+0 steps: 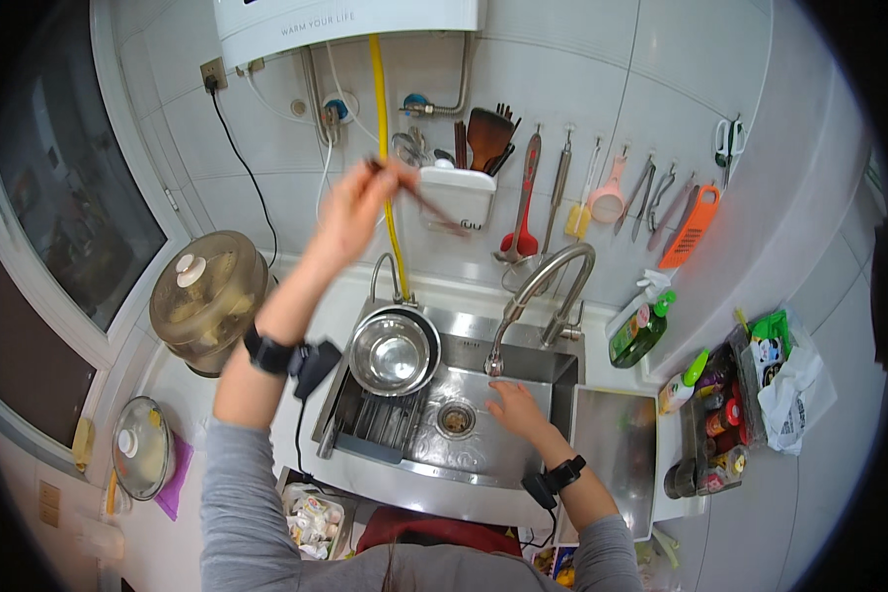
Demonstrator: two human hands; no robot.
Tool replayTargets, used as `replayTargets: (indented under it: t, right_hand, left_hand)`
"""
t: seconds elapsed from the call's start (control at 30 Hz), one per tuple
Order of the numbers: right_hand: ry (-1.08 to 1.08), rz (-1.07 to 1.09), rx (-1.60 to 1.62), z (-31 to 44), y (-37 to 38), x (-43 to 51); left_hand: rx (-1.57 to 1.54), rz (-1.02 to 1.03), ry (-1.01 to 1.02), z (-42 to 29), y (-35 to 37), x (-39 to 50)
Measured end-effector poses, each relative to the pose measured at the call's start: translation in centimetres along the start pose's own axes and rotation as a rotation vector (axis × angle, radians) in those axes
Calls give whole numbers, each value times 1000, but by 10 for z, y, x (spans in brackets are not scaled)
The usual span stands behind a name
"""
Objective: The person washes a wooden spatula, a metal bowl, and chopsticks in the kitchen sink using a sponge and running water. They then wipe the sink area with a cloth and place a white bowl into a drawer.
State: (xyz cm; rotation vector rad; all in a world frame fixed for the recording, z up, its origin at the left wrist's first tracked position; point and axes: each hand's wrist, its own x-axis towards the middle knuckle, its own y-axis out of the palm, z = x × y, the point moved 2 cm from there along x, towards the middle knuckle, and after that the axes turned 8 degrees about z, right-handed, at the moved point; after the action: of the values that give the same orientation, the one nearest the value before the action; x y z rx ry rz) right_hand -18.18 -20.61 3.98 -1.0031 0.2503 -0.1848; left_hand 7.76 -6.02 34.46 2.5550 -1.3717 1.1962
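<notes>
My left hand (357, 207) is raised in front of the tiled wall, its fingers closed on what look like dark brown chopsticks (438, 212), blurred. They slant down to the right across the front of a white utensil holder (455, 189). In that wall holder stand a dark spatula (490, 137), spoons and more chopsticks. Below the spout of the steel faucet (536, 285), my right hand (519, 411) hangs over the stainless sink (473, 459) with fingers apart and nothing in them. Stacked metal bowls (390, 355) rest over a drain rack (381, 425) at the sink's left.
A domed steamer (207, 303) and a glass-lidded dish (143, 448) stand left. Ladles and an orange grater (692, 226) hang on the wall. To the right are a green soap bottle (642, 329), a steel board or tray (614, 451) and a condiment rack (718, 444).
</notes>
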Motion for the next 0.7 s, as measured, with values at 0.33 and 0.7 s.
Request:
replayTargets:
  t: [0.33,0.7]
  right_hand:
    - [-73,10,108,0,-7,7]
    - [-188,55,269,11,-8,8]
  left_hand:
    - [119,-62,131,48,12,143]
    - [674,-221,-121,108,75,153]
